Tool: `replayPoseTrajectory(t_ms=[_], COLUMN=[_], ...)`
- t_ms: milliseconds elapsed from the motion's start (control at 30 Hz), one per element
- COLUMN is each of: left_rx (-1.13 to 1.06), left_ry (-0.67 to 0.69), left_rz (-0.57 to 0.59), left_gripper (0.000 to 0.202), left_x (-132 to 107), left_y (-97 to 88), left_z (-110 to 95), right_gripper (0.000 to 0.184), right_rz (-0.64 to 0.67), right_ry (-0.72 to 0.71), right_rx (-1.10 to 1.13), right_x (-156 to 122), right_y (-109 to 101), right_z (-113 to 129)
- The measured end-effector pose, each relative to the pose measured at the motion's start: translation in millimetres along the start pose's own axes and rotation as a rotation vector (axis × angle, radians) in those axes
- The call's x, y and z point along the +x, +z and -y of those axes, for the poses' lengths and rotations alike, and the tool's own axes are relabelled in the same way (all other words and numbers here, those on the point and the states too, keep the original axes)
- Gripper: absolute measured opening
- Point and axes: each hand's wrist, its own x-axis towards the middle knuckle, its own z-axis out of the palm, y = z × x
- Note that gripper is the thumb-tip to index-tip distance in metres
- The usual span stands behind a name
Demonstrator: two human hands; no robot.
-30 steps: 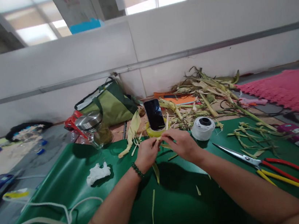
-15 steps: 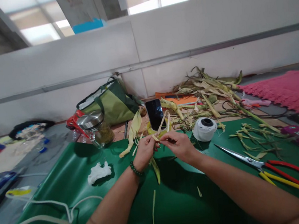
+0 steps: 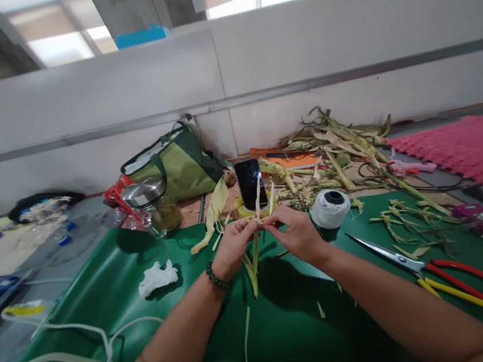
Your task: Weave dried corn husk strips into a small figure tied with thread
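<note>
Over the green mat [image 3: 118,292], my left hand [image 3: 231,246] and my right hand [image 3: 295,232] meet and both pinch a small bundle of pale green leaf strips [image 3: 253,253]. The strips' short ends stick up between my fingertips and their long ends hang down toward the mat. A beaded bracelet sits on my left wrist. Just behind my hands a black phone [image 3: 251,183] leans upright on a yellow stand.
A white thread spool [image 3: 329,208] stands right of my hands; red-and-yellow scissors [image 3: 454,280] lie further right. A heap of leaves [image 3: 331,151] lies behind, with a green bag [image 3: 177,165], a glass jar [image 3: 153,207], crumpled tissue [image 3: 156,277], white cord [image 3: 77,351] and a pink mat [image 3: 468,145].
Both hands stayed together in front of the phone while working the strips; the long ends now hang straighter down between them and the upper ends have shifted.
</note>
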Motion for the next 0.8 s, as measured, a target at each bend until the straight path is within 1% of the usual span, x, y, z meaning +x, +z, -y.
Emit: replayPoseTrajectory(t_ms=[133, 333, 433, 500, 567, 700, 800], left_rx=[-0.007, 0.036, -0.024, -0.096, -0.173, -0.280, -0.303], left_ry=[-0.005, 0.058, 0.057, 0.034, -0.009, -0.120, -0.168], left_rz=[-0.010, -0.034, -0.036, -0.028, -0.028, -0.017, -0.011], left_gripper=[0.035, 0.038, 0.036, 0.033, 0.031, 0.027, 0.026], left_x=[0, -1, 0, 2, 4, 2, -1], left_y=[0.3, 2.8, 1.9, 0.9, 0.3, 2.0, 4.3], left_z=[2, -1, 0, 1, 2, 2, 2], right_gripper=[0.017, 0.019, 0.020, 0.021, 0.022, 0.018, 0.021], right_rz=[0.019, 0.063, 0.045, 0.082, 0.145, 0.183, 0.197], right_ry=[-0.062, -0.145, -0.231, -0.338, -0.437, -0.540, -0.612], right_rx=[-0.081, -0.125, -0.257, -0.404, -0.502, -0.526, -0.531], right_x=[-2, -3, -2, -1, -1, -3, -5], right_y=[2, 4, 3, 4, 6, 14, 17], right_z=[-1, -5, 0, 5, 10, 15, 17])
